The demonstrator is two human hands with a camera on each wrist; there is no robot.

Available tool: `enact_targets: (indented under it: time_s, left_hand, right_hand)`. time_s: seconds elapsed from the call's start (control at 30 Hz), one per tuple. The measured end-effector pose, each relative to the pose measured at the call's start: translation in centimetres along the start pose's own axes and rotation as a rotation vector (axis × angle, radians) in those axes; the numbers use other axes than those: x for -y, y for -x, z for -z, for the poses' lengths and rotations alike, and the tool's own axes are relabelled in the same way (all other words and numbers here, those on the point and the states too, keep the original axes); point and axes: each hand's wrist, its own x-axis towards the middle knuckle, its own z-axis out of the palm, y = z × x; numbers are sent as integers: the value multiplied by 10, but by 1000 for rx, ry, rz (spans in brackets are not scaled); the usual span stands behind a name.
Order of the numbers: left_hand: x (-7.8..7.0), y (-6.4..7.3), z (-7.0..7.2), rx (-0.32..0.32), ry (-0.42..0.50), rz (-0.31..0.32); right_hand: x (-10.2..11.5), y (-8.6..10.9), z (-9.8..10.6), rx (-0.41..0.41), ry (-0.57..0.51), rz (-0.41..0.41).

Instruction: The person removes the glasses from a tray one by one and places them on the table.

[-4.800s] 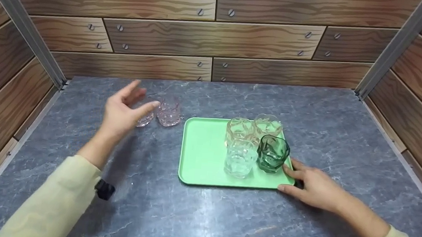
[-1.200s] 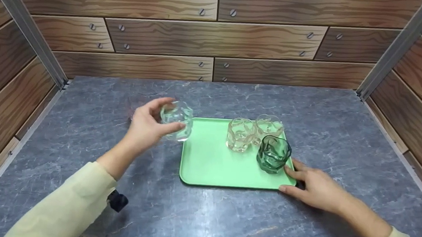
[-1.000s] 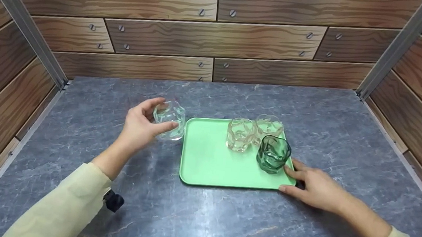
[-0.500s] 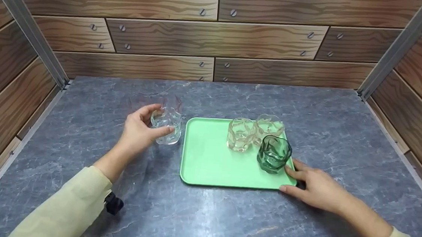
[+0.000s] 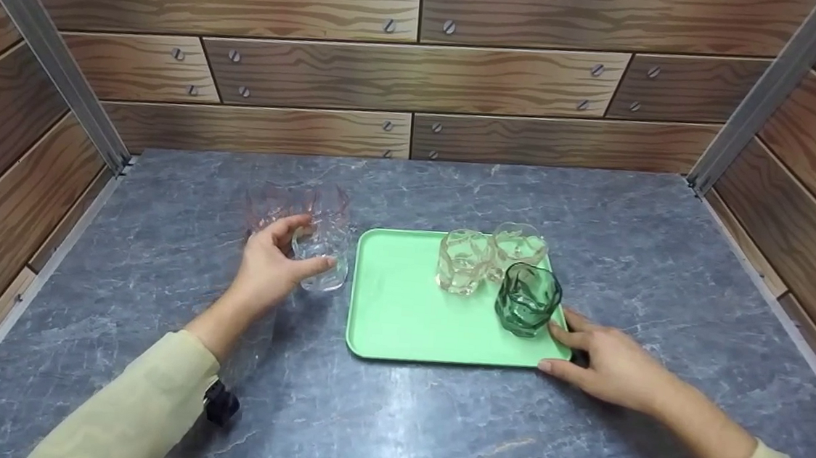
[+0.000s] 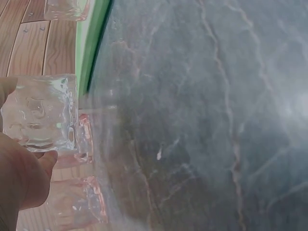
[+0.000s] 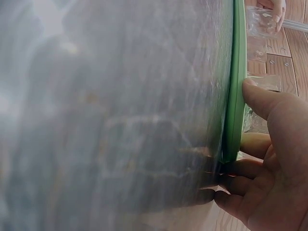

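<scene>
My left hand [image 5: 267,265] grips a clear drinking glass [image 5: 324,273] around its side, just left of the green tray [image 5: 394,308]. In the left wrist view the glass [image 6: 41,113] sits between thumb and fingers, its base low by the tabletop. Right behind it stand two pale pink glasses [image 5: 271,204], partly covered by my hand and the clear glass. My right hand [image 5: 616,365] holds the tray at its front right corner. On the tray's right half stand a dark green glass [image 5: 527,300] and two clear, faintly yellowish glasses [image 5: 462,262].
A grey marbled tabletop [image 5: 393,417] lies under everything. Wood-patterned panels [image 5: 413,76] wall off the back and both sides, with metal posts [image 5: 745,103] at the rear corners.
The clear glass stood at the tray's front earlier; my left hand has carried it left off the tray and lowered it before the pink glasses. My right hand stays at the tray corner.
</scene>
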Motion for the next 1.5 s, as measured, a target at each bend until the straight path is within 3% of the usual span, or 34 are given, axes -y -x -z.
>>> enact_targets:
  time_s: [0.27, 1.33, 1.5]
  left_hand:
    - [8, 1, -3, -4, -7, 2]
    - [18, 1, -9, -7, 50, 51]
    - [19, 0, -10, -10, 63, 31]
  right_hand:
    - [1, 0, -1, -2, 4, -4]
    - [1, 1, 1, 2, -4, -16]
    - [1, 1, 1, -9, -14, 1]
